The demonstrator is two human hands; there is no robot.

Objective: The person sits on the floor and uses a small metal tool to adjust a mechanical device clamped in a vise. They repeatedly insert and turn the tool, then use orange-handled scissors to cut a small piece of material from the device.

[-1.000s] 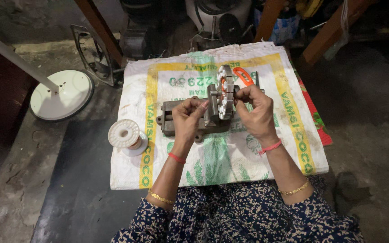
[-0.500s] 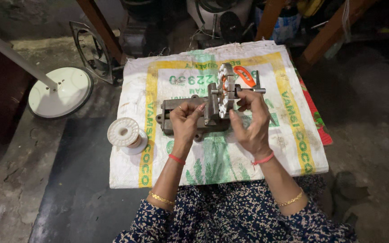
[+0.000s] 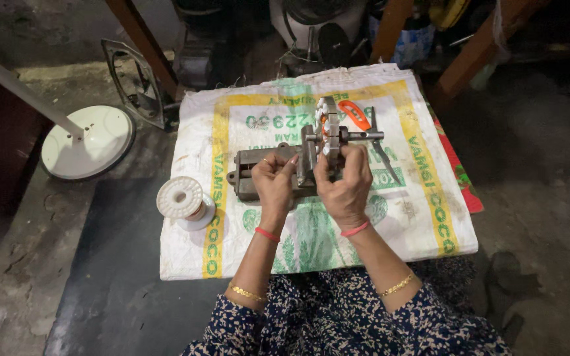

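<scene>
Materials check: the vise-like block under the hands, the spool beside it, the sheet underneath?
Block: looks like cast metal, dull grey, matte and worn. Spool: likely white plastic, smooth flanges. Sheet: seems a woven plastic sack, white with printed yellow and green, creased.

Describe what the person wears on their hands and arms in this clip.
Both hands are bare, no gloves. The left hand has a thin ring on one finger, a red thread band at the wrist and a gold bangle further up the forearm. The right hand has the same pair: red band, then gold bangle. Dark navy sleeves with a small pale floral print begin near the elbows.
</scene>
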